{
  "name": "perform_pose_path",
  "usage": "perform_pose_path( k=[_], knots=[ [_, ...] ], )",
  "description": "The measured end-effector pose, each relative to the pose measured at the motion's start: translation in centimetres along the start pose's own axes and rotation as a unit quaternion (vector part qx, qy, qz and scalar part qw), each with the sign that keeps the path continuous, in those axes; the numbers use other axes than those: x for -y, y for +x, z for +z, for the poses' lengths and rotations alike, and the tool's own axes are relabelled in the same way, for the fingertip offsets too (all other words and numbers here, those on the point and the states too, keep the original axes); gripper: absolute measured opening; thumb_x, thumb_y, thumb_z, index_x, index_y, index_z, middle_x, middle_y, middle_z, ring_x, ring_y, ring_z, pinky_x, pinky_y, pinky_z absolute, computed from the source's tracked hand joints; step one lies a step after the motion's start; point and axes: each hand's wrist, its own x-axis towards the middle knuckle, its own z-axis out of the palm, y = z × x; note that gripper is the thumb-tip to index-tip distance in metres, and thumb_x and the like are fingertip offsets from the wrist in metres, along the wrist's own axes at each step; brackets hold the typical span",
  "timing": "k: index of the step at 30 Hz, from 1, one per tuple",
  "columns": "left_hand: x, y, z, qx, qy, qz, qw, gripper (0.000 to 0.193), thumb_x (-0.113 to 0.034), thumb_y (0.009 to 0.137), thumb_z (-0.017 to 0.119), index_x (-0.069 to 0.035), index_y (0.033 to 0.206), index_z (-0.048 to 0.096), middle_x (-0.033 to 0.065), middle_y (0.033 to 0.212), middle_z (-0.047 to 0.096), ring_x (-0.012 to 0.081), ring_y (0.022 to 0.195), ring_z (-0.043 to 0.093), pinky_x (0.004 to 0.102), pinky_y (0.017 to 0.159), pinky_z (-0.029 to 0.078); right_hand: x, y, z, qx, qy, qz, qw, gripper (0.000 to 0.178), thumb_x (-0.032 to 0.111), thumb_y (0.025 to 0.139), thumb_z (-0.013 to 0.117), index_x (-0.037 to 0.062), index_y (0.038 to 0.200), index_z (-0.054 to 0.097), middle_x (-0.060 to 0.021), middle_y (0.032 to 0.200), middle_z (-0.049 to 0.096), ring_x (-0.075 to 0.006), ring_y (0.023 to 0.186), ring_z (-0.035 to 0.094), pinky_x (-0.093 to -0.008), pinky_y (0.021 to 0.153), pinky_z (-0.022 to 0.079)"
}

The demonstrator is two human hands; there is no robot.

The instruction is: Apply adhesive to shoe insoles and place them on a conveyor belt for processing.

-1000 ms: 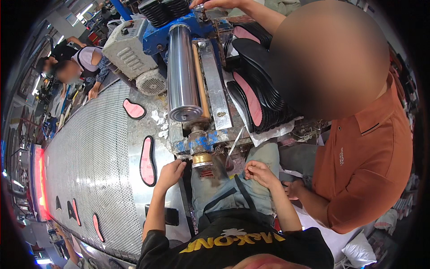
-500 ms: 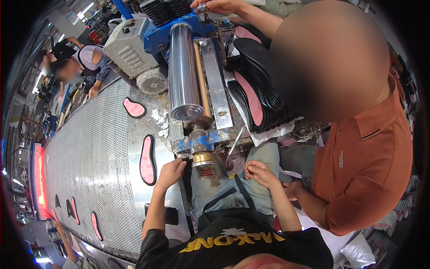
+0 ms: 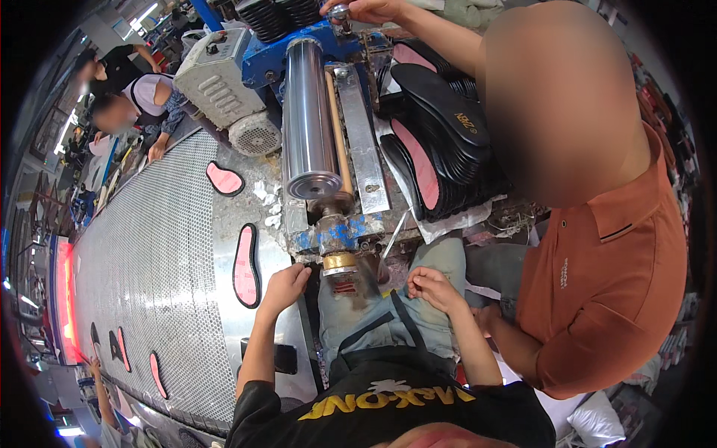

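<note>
My left hand (image 3: 289, 287) is closed and rests at the edge of the metal table, just left of the brass-coloured end (image 3: 339, 261) of a roller machine. Nothing shows in its fingers. Over my thigh lies my right hand (image 3: 433, 288), fingers curled in, with nothing visible in them. Beside my left hand a pink-faced insole with a black rim (image 3: 245, 266) lies flat on the metal. Farther off is another pink insole (image 3: 225, 179). The shiny steel roller (image 3: 309, 119) stands ahead of me, apart from both hands.
A mesh conveyor (image 3: 157, 254) on the left carries several insoles toward a red-glowing opening (image 3: 69, 299). Stacked black insoles (image 3: 441, 123) sit right of the roller. A co-worker in an orange shirt (image 3: 605, 299) is close on my right, one hand (image 3: 366, 10) on a machine knob.
The co-worker's head has shifted right, uncovering more of the black insole stack. Insoles near the glowing opening have slid slightly left. People at the far left have moved. My hands stay put.
</note>
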Motion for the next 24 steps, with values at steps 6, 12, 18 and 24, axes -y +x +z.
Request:
perform_pose_path(
  k=[6, 12, 18, 24],
  knots=[
    [-0.18, -0.04, -0.03, 0.003, -0.006, -0.007, 1.000, 0.035, -0.031, 0.097, 0.052, -0.003, 0.077, 0.058, 0.0117, 0.062, 0.062, 0.0321, 0.063, 0.064, 0.0410, 0.061, 0.049, -0.24, 0.07, -0.31, 0.009, -0.007, -0.008, 1.000, 0.014, 0.014, 0.097, 0.054, 0.0006, 0.102, 0.057, -0.0060, 0.089, 0.058, -0.0160, 0.080, 0.058, -0.0299, 0.076, 0.049],
    [0.08, 0.03, 0.04, 0.001, -0.008, -0.006, 1.000, 0.035, -0.031, 0.097, 0.052, -0.003, 0.077, 0.057, 0.0116, 0.062, 0.062, 0.0321, 0.062, 0.064, 0.0408, 0.061, 0.049, -0.07, 0.11, -0.20, 0.008, -0.008, -0.004, 1.000, 0.014, 0.014, 0.097, 0.054, 0.0007, 0.102, 0.057, -0.0060, 0.089, 0.058, -0.0159, 0.080, 0.058, -0.0295, 0.075, 0.048],
    [0.20, 0.03, 0.18, -0.001, -0.006, -0.008, 1.000, 0.035, -0.031, 0.096, 0.052, -0.003, 0.076, 0.057, 0.0118, 0.061, 0.062, 0.0326, 0.062, 0.063, 0.0417, 0.061, 0.048, -0.01, 0.03, -0.06, 0.002, -0.007, 0.000, 1.000, 0.015, 0.015, 0.097, 0.055, 0.0007, 0.102, 0.057, -0.0059, 0.088, 0.057, -0.0161, 0.080, 0.057, -0.0297, 0.076, 0.048],
    [0.27, 0.06, 0.18, 0.000, 0.004, -0.003, 1.000, 0.035, -0.032, 0.096, 0.053, -0.003, 0.076, 0.057, 0.0125, 0.060, 0.060, 0.0343, 0.062, 0.063, 0.0431, 0.060, 0.048, -0.17, 0.06, -0.32, 0.010, -0.005, -0.004, 1.000, 0.015, 0.015, 0.097, 0.055, 0.0007, 0.102, 0.057, -0.0058, 0.089, 0.057, -0.0159, 0.081, 0.057, -0.0299, 0.076, 0.048]
  ],
)
